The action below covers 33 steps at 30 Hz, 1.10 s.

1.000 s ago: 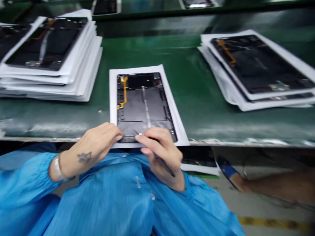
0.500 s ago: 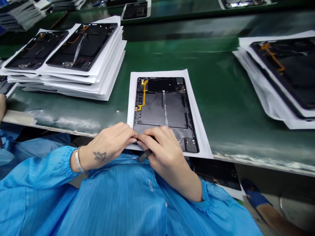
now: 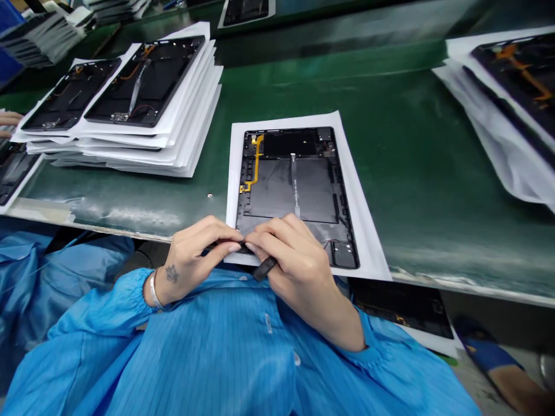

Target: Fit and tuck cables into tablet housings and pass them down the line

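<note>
**Both hands at the near edge of the open tablet**

While your hands meet at the near edge of the tablet chassis, your left hand pinches that edge with fingertips curled in, and your right hand presses fingertips beside them while gripping a dark tool against the palm. You have the chassis lying open side up on a white sheet, at the near side of the green belt. Its yellow flex cable runs down the left side. Left and farther off you see a stack of sheeted chassis. Right, at the far edge, another pile lies well apart. Another person's fingers show at the far left.
</note>
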{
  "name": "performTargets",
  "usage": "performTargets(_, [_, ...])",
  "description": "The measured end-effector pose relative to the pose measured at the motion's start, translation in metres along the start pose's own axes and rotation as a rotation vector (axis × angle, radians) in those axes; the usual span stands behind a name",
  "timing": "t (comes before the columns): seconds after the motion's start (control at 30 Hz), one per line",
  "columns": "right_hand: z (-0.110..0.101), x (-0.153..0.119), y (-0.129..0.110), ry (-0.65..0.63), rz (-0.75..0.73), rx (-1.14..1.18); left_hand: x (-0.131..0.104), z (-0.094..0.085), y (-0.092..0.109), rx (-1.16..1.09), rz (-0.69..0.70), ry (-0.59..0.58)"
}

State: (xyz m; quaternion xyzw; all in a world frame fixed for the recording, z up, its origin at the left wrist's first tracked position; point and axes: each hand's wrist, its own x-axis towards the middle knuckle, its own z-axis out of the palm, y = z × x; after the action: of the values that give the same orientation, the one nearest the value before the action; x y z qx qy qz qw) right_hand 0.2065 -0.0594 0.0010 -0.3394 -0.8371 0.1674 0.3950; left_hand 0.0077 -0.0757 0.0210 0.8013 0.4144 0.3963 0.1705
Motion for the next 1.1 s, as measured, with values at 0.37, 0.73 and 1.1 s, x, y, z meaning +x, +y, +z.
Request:
performTargets(0.37, [0.004, -0.002, -0.002, 0.090, -0.029, -0.111, 0.002, 0.000, -0.002, 0.028, -0.138, -0.076])
performTargets(0.73, [-0.005, -0.007, 0.004, -0.035, -0.194, -0.239, 0.007, -0.011, -0.014, 0.411, 0.171, -0.293])
performTargets(1.1, [-0.005, -0.004, 0.004, -0.088, -0.252, -0.352, 0.008, -0.022, -0.011, 0.515, 0.309, -0.298])
